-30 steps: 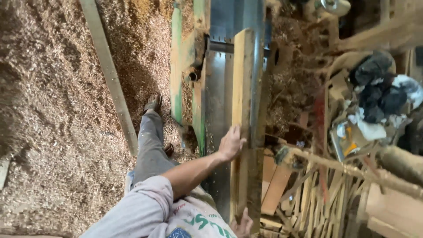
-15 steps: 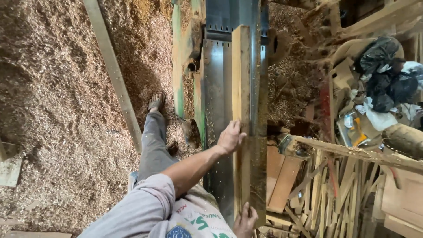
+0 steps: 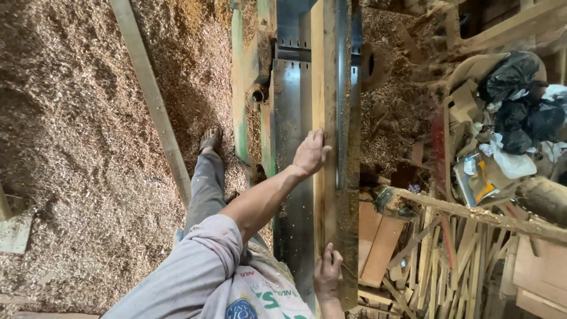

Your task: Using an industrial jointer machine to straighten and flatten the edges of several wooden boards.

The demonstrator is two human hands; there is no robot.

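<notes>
The left hand (image 3: 311, 152) lay flat, fingers open, on the long plank (image 3: 324, 88) atop the steel planer bed (image 3: 291, 118). At six o'clock, the right hand (image 3: 328, 273) pressed the plank's near end, gripping nothing.

Your right hand (image 3: 328, 277) is cut off at the wrist by the bottom edge. The board (image 3: 325, 88) runs past the top edge, and its near end is hidden under that hand.

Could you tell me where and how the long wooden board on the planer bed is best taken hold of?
Probably from above: the wooden board lies flat and lengthwise on the metal bed, so only its top face and near end are free. The left hand presses on its middle, the right hand on its near end.
</notes>
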